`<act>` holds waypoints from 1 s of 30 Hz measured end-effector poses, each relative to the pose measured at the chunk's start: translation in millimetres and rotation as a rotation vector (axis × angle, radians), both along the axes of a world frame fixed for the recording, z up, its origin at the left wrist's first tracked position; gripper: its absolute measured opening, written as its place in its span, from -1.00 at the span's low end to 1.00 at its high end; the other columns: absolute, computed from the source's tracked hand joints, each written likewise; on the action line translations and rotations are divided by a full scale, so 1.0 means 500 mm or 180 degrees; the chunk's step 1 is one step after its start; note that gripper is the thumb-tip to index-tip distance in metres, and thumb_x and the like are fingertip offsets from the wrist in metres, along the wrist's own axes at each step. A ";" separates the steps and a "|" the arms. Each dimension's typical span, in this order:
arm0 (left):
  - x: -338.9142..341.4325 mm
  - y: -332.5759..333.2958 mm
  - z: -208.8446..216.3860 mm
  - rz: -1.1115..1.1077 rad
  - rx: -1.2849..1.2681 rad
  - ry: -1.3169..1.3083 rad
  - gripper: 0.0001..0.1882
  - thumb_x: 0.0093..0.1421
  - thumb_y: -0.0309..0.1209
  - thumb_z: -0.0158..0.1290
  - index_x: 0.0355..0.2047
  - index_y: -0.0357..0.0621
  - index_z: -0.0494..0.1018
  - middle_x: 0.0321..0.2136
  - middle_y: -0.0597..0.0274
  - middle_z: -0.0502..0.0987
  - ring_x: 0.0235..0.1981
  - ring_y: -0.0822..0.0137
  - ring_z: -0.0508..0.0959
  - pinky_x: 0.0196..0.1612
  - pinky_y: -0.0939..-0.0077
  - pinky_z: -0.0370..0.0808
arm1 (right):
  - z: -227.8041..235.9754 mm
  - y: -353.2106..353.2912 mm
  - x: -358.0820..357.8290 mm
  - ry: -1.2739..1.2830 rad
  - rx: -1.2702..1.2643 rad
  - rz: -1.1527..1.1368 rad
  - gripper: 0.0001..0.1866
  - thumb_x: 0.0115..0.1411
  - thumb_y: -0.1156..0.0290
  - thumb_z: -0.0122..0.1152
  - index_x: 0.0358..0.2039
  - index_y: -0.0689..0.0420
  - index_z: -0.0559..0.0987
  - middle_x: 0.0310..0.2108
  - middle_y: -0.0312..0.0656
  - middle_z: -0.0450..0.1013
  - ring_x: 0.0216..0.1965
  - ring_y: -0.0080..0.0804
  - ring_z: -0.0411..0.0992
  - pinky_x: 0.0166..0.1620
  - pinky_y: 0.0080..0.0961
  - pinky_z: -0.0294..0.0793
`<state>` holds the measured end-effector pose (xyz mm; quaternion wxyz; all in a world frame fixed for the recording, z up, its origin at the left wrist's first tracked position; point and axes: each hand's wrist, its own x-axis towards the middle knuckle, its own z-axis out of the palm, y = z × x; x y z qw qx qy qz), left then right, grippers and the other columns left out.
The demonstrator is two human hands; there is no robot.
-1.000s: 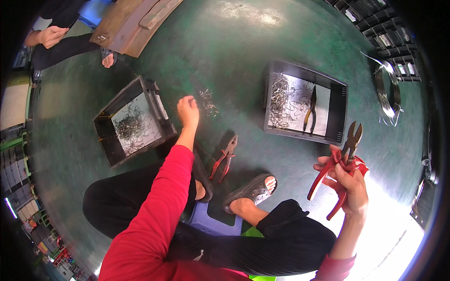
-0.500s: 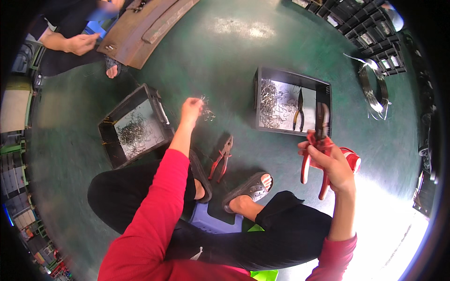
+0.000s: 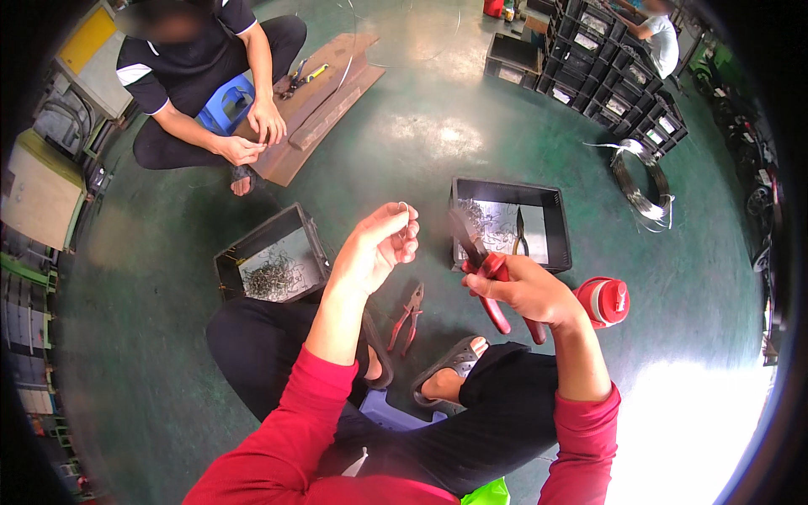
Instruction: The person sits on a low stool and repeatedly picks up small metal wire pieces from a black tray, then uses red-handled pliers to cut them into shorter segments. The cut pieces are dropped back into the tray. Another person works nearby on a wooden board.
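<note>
My left hand (image 3: 374,248) is raised in front of me, thumb and fingers pinched on a small bent wire piece (image 3: 405,206). To its right, my right hand (image 3: 539,290) grips pliers (image 3: 467,236) with red handles, which are spread apart. The jaws point up and to the left, a short way from the wire, not touching it. A second pair of red-handled pliers (image 3: 407,320) lies on the floor between my hands and my feet.
Bent wire pieces lie in a black crate (image 3: 316,231) at left and another (image 3: 555,202) at right, the latter also holding dark pliers (image 3: 520,234). Nearby are a red lidded cup (image 3: 604,301), a wire coil (image 3: 627,181), stacked crates (image 3: 606,80) and a co-worker (image 3: 181,93) beside a brown slab (image 3: 337,101).
My left hand has come up from near the floor with the wire piece. The right hand has brought its pliers leftward, closer to it. My view has tilted up, showing more of the co-worker.
</note>
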<state>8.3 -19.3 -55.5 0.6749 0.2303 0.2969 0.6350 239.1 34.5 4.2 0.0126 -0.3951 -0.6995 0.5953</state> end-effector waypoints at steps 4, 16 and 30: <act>0.011 -0.035 0.040 0.0184 0.0153 0.0908 -0.87 0.24 -0.41 0.00 -0.27 -0.20 0.46 -0.53 0.32 0.45 -0.59 0.52 0.38 -0.54 0.68 0.28 | 0.001 -0.021 0.005 0.0179 -0.0007 0.0072 -0.63 0.24 0.17 0.11 -0.18 0.26 0.47 -0.54 -0.28 0.45 -0.36 -0.55 0.36 -0.12 -0.51 0.35; 0.029 -0.067 0.064 0.0489 0.0267 0.1987 -0.81 0.22 -0.48 0.01 -0.19 -0.25 0.54 -0.57 0.45 0.42 -0.58 0.65 0.31 -0.53 0.75 0.24 | -0.006 -0.033 -0.005 0.0285 -0.0493 0.0290 -0.62 0.21 0.10 0.15 -0.22 0.18 0.42 -0.70 -0.38 0.22 -0.70 -0.67 0.14 -0.59 -0.58 0.26; 0.030 -0.061 0.065 0.0412 0.0014 0.2032 -0.79 0.23 -0.45 0.00 -0.19 -0.26 0.53 -0.64 0.48 0.34 -0.61 0.64 0.26 -0.55 0.74 0.17 | 0.028 -0.037 -0.024 -0.0180 -0.0233 0.0048 -0.65 0.18 0.21 0.20 -0.21 0.25 0.45 -0.44 -0.23 0.42 -0.53 -0.51 0.33 -0.40 -0.51 0.45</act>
